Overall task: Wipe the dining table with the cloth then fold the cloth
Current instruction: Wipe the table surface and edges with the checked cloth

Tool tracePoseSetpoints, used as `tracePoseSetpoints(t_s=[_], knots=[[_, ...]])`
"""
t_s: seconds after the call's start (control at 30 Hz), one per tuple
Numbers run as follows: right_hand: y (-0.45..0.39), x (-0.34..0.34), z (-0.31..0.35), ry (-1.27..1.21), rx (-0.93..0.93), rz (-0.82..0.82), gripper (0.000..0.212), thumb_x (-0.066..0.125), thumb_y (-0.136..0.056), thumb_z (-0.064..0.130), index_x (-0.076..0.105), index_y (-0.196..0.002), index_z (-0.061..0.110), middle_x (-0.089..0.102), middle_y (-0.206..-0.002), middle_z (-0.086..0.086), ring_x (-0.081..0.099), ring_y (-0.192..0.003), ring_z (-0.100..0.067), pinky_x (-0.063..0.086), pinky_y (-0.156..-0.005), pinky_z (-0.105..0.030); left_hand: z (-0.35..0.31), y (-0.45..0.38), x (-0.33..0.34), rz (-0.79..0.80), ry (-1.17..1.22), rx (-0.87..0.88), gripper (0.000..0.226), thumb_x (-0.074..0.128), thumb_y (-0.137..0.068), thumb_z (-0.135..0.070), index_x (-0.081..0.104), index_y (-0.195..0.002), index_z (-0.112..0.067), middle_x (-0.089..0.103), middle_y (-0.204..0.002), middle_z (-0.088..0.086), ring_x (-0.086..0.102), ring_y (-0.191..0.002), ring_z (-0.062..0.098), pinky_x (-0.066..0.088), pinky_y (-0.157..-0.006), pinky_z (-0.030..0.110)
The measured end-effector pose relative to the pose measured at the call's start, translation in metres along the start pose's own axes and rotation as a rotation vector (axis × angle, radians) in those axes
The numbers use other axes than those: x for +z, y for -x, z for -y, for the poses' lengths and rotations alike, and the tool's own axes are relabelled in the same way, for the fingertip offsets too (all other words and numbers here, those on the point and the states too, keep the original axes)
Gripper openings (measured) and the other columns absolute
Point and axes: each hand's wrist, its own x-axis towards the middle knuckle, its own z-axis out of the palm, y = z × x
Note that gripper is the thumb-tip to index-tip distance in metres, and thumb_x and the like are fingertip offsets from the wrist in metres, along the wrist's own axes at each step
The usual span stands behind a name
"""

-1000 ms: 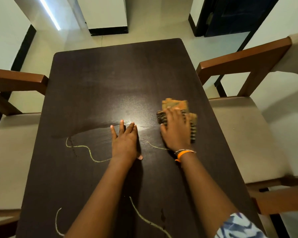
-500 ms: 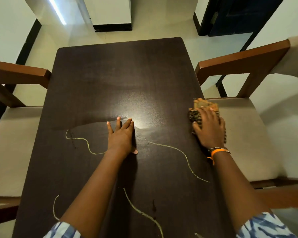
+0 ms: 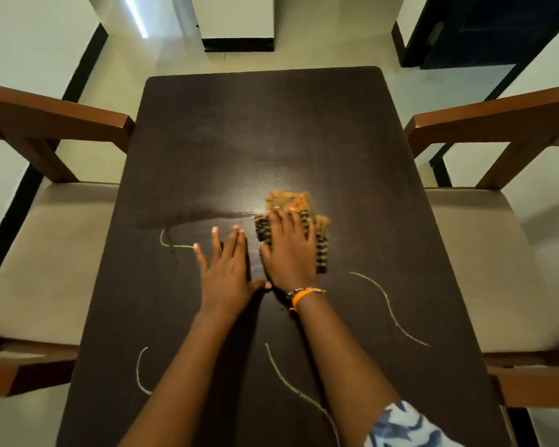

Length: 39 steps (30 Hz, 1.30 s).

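Cloth (image 3: 296, 217), orange with dark stripes, bunched at centre frame under the right hand (image 3: 289, 250); fingers (image 3: 291, 221) spread flat and pressing it onto the table (image 3: 271, 130). Left hand (image 3: 225, 269) lies just beside it, palm down, fingers splayed, bracing on bare wood. Step in hand: wiping; folding not begun. Pale squiggly lines (image 3: 391, 311) remain across the lower frame, so the next pass likely needs to come down toward the near edge. Tabletop dark, glossy, a damp sheen in its upper half. Wooden chairs (image 3: 55, 117) with beige seats at left and right; pale floor beyond.
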Motion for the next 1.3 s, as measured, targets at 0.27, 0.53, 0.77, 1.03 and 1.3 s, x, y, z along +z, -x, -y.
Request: tracePoseSetpoints(t_s=[0.27, 0.53, 0.77, 1.03, 1.3], knots=[[-0.004, 0.013, 0.027, -0.035, -0.251, 0.076, 0.063, 0.048, -0.087, 0.036, 0.027, -0.144, 0.020, 0.025, -0.154, -0.004, 0.014, -0.144, -0.023, 0.001, -0.115, -0.040, 0.077, 0.014, -0.020, 0.052, -0.017, -0.136, 0.113, 0.067, -0.071, -0.057, 0.001, -0.151, -0.012, -0.002, -0.160, 0.003, -0.019, -0.144, 0.027, -0.016, -0.110, 0.055], [0.004, -0.018, -0.055, 0.115, 0.278, -0.077, 0.062, 0.053, -0.086, 0.035, 0.033, -0.138, 0.008, 0.024, -0.152, -0.014, 0.011, -0.144, -0.030, 0.010, -0.116, -0.052, 0.133, 0.022, -0.025, 0.066, 0.002, -0.266, 0.098, 0.073, -0.072, -0.045, 0.020, -0.149, -0.016, 0.018, -0.158, 0.002, -0.002, -0.147, 0.028, -0.007, -0.113, 0.057], [-0.003, 0.017, 0.037, 0.069, 0.207, -0.074, 0.060, 0.051, -0.086, 0.033, 0.034, -0.138, 0.010, 0.028, -0.151, -0.015, 0.015, -0.143, -0.030, 0.007, -0.116, -0.050, 0.137, 0.020, -0.021, 0.045, -0.005, -0.223, 0.097, 0.071, -0.073, -0.046, 0.020, -0.148, -0.012, 0.018, -0.157, 0.004, -0.001, -0.147, 0.030, -0.005, -0.114, 0.056], [-0.018, 0.069, 0.176, -0.056, -0.184, 0.152, 0.061, 0.048, -0.089, 0.037, 0.028, -0.143, 0.018, 0.019, -0.155, -0.010, 0.007, -0.145, -0.026, -0.002, -0.116, -0.044, 0.156, 0.034, -0.013, 0.076, 0.115, -0.212, 0.098, 0.063, -0.079, -0.050, 0.004, -0.151, -0.015, 0.002, -0.160, 0.001, -0.015, -0.145, 0.030, -0.011, -0.110, 0.061], [-0.021, 0.041, 0.091, 0.025, -0.079, 0.039, 0.058, 0.052, -0.084, 0.033, 0.036, -0.138, 0.018, 0.030, -0.151, -0.006, 0.019, -0.142, -0.024, 0.013, -0.114, -0.047, 0.198, 0.032, -0.021, 0.042, 0.081, -0.285, 0.096, 0.062, -0.083, -0.044, 0.003, -0.151, -0.011, 0.003, -0.160, 0.006, -0.012, -0.146, 0.030, -0.011, -0.112, 0.058]])
